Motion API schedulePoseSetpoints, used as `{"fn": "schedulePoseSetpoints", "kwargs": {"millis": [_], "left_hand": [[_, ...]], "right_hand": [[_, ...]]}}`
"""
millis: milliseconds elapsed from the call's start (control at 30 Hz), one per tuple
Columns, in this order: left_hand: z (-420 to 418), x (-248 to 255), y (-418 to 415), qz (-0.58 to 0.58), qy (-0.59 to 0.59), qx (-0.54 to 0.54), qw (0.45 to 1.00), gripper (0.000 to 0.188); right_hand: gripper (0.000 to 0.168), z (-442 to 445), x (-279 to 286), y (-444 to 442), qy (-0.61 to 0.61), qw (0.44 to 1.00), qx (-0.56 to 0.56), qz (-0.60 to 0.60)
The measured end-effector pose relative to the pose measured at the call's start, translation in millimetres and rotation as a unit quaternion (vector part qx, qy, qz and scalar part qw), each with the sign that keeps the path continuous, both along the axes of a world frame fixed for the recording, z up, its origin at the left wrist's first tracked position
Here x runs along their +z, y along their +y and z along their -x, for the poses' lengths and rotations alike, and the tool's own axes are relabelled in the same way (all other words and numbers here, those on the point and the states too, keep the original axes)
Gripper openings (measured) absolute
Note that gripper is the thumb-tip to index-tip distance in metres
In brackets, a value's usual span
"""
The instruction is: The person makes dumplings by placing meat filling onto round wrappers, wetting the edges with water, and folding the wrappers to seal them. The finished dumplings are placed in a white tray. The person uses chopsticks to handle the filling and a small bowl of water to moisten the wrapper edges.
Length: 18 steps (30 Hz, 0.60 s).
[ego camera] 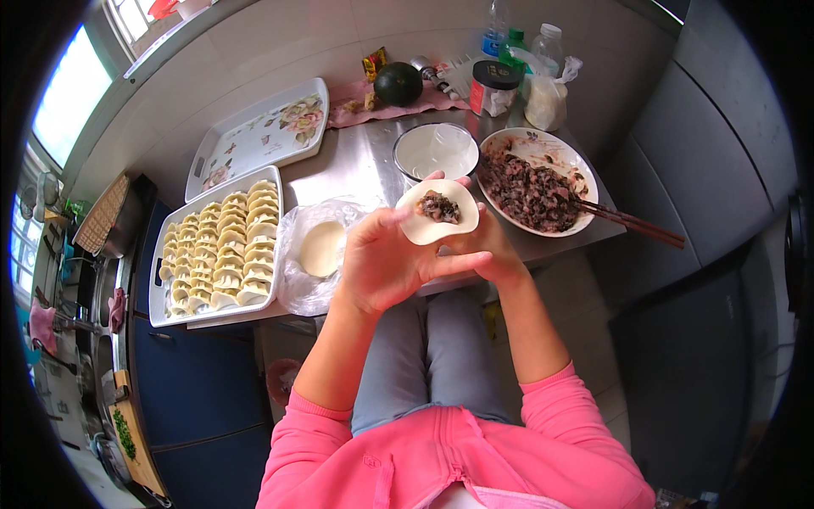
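A round dumpling wrapper [413,226] lies flat across the fingers of my left hand [388,257], with a small mound of dark meat filling [440,207] on it. My right hand [486,245] is under the wrapper's right side, partly hidden by it and the left hand. Behind and to the right stands a white bowl of filling [540,184], a pair of chopsticks [642,228] resting in it. Left of my hands, a stack of wrappers [322,249] sits in a clear plastic bag [296,280]. Rows of pleated dumplings [230,245] fill a white tray [154,280].
A floral tray [254,137] leans behind the dumplings. A dark-rimmed white bowl [413,149] stands beyond my hands on the metal table [343,165]. Farther back are a dark green squash [398,84], a black-lidded jar [493,89], a tied plastic bag [545,105] and several bottles.
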<state>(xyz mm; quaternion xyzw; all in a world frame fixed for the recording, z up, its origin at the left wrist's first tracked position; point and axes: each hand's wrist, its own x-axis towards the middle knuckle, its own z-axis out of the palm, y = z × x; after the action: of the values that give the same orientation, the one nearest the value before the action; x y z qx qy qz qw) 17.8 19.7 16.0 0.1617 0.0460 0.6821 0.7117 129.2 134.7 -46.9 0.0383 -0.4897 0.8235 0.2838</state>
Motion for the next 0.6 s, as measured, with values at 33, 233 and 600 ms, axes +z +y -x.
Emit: {"fn": "schedulePoseSetpoints", "kwargs": {"millis": [33, 233, 600], "left_hand": [[-1.1, -1.2, 0.2, -0.009, 0.015, 0.005, 1.0, 0.058], [-1.8, -9.7, -5.0, -0.024, 0.231, 0.068, 0.97, 0.075], [-4.3, -8.9, -1.7, 0.037, 0.495, 0.296, 0.816, 0.058]], "right_hand": [[0.059, 2.3, 2.5, -2.4, 0.002, 1.0, -0.006, 0.023], [0.048, -5.5, 0.9, -0.4, -0.047, 0.993, -0.085, -0.073], [0.039, -1.9, -3.9, -2.5, -0.06, 0.967, -0.187, -0.164]]}}
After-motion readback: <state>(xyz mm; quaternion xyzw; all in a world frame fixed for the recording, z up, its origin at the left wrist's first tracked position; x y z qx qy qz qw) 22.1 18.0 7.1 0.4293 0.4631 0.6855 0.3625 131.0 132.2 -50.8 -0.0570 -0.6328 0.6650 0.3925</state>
